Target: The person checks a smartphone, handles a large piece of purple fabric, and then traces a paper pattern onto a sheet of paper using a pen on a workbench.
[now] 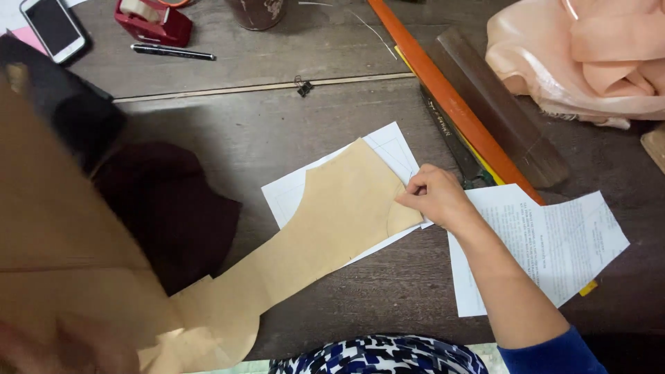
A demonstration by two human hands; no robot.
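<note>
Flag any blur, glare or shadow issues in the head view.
Head view: the lower left is smeared by a large out-of-focus tan sheet close to the lens, and the left hand there is too blurred to read. The right hand pinching the tan paper pattern is sharp. Light is soft and dim; the dark wooden table shows mild sheen, the peach fabric looks slightly washed out.

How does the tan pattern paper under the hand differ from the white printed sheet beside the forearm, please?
The tan pattern paper is brown, unprinted and cut to a curved outline; the white printed sheet is white, straight-edged and covered in text. The right hand pinches the tan paper's edge, while the printed sheet lies under the forearm, unheld. The tan paper rests on another white sheet; the printed one lies on the table. Both lie flat.
</note>
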